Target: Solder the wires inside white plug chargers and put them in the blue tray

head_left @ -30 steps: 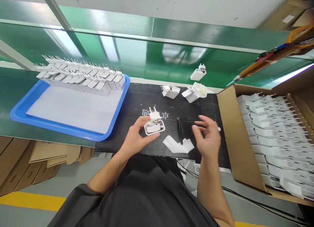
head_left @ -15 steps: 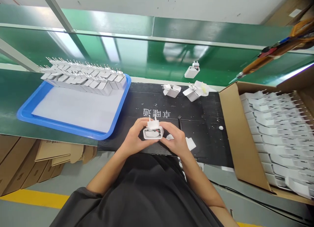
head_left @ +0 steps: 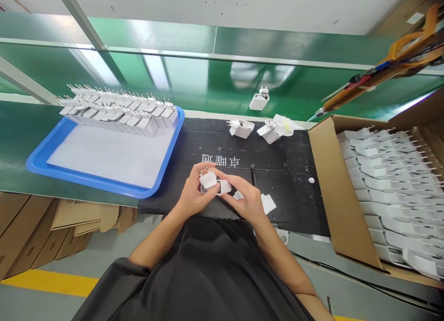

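My left hand (head_left: 194, 191) is closed on a white two-pin plug cap (head_left: 208, 179), which tilts over the open end of a white charger housing (head_left: 225, 187). My right hand (head_left: 248, 198) grips the housing's right side with thumb and fingers. Both hands meet in front of my body, above the black work mat (head_left: 215, 205). Fingers partly hide the housing and its inside. Close to my right hand lie a loose white piece (head_left: 268, 203) and dark tweezers (head_left: 254, 174).
A blue tray (head_left: 86, 180) at left carries rows of chargers. Two open chargers (head_left: 242, 128) (head_left: 269, 130) lie at the mat's back, and another charger (head_left: 259, 100) stands on the green surface behind. At right is a cardboard box (head_left: 324, 173) of chargers, with an orange-brown tool (head_left: 357, 87) above.
The plug cap, upright over the middle of the housing before, now leans left in my left hand. The charger on the green surface and the orange-brown tool have shifted left.
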### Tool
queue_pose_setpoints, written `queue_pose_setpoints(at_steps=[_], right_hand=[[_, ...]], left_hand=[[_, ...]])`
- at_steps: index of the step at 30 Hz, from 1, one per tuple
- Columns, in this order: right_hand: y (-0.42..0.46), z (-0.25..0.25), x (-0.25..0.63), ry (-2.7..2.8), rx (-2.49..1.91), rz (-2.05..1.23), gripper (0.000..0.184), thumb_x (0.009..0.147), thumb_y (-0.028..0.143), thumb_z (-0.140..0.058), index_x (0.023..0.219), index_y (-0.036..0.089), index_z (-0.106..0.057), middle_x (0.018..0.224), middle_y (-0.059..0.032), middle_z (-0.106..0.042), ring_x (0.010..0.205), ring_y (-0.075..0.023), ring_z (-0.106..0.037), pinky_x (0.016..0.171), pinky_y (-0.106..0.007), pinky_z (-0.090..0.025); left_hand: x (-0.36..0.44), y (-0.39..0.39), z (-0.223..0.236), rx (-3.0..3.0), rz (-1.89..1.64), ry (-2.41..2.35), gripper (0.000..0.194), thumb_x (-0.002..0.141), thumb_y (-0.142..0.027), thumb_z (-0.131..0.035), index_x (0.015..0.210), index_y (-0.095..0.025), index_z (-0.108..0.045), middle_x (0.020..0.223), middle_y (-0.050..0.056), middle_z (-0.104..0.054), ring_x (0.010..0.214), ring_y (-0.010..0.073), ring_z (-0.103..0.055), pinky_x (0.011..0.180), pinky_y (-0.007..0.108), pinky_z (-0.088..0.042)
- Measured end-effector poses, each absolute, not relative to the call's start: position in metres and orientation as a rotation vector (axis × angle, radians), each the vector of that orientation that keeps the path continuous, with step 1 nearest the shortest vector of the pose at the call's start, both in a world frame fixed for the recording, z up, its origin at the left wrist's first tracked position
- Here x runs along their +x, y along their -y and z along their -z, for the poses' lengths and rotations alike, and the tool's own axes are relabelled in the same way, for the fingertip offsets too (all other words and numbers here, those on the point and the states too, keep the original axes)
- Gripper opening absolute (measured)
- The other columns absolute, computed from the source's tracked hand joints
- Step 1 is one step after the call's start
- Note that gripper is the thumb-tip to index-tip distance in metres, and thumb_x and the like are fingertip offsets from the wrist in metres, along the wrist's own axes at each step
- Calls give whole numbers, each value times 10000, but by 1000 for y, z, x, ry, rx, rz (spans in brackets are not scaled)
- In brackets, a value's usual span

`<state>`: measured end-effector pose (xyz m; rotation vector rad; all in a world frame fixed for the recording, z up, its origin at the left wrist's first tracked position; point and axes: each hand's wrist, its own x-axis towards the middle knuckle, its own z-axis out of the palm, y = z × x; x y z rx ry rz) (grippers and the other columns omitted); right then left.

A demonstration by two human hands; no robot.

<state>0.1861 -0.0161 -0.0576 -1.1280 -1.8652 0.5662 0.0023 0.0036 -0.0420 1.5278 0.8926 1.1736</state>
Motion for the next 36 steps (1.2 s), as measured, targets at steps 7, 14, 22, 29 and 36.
queue_pose_setpoints(at_steps=[7, 14, 22, 29, 36], right_hand=[[17, 55, 181, 1848, -1109, -477, 361, 880, 243, -680, 1235, 286, -638, 1128, -38, -752, 1004, -189, -730, 890, -325, -603], [16, 55, 180, 1780, -1139, -452, 334, 848, 254, -730, 1171, 261, -647, 1082, -54, -743, 978, -186, -716, 875, -321, -602], [18, 49, 178, 1781, -1137, -447, 319, 858, 238, -718, 1169, 263, -651, 1065, -47, -734, 961, -174, -707, 871, -307, -593], [18, 51, 177, 1823, -1138, -367, 294, 877, 298, -698, 1164, 258, -654, 991, -49, -740, 858, -175, -717, 753, -299, -603], [15, 61, 179, 1919, -1203, -392, 273, 925, 293, -617, 1189, 230, -638, 1069, -86, -749, 951, -196, -731, 833, -332, -613]], left_hand=[[4, 0, 44, 1521, -1211, -881, 324, 977, -267, -517, 1284, -214, -427, 1086, 92, -739, 885, 178, -670, 809, 317, -500], [-2, 2, 33, 1954, -1140, -925, 561, 1007, -352, -408, 1530, -172, -309, 1340, 145, -640, 1224, 277, -542, 1063, 467, -368], [-4, 1, 29, 2089, -1168, -992, 343, 994, -261, -515, 1332, -213, -545, 1253, 101, -685, 1145, 221, -581, 964, 355, -470], [2, 2, 43, 2188, -1170, -1082, 314, 1009, -368, -452, 1268, -197, -506, 1167, 110, -682, 1056, 234, -592, 946, 403, -471], [-1, 1, 41, 2414, -937, -1138, 470, 963, -350, -546, 1349, -129, -394, 1302, 187, -612, 1193, 302, -564, 1009, 490, -473]])
